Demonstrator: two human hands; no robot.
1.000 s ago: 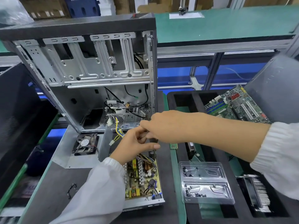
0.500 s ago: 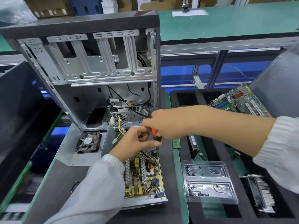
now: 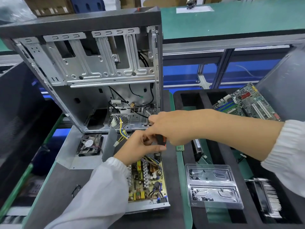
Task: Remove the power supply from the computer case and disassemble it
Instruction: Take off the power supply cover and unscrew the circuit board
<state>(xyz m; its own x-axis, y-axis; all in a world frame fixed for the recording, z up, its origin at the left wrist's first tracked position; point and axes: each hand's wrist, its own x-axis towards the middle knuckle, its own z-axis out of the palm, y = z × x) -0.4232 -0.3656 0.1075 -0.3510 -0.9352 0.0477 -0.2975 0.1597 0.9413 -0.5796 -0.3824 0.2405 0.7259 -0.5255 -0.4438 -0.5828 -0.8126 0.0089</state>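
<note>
The opened power supply [image 3: 148,182] lies on the dark mat in front of the computer case [image 3: 92,63], its yellow circuit board exposed. Its removed cover [image 3: 79,154], with a black fan [image 3: 90,144], lies flat to the left. My right hand [image 3: 171,126] grips an orange-and-black screwdriver [image 3: 160,141] held upright over the board's far end. My left hand [image 3: 140,146] pinches the screwdriver's lower handle and shaft. Yellow and blue wires [image 3: 123,131] run from the supply toward the case. The screwdriver's tip is hidden among the wires.
A clear plastic tray [image 3: 212,185] holding several screws sits right of the supply. A motherboard [image 3: 247,101] leans in a black foam tray [image 3: 186,98] at the far right, a heatsink [image 3: 267,197] lower down. A dark panel [image 3: 19,104] stands at the left.
Both hands have shifted slightly while staying together on the screwdriver; more of its orange handle shows between them now. The camera has drifted a little.
</note>
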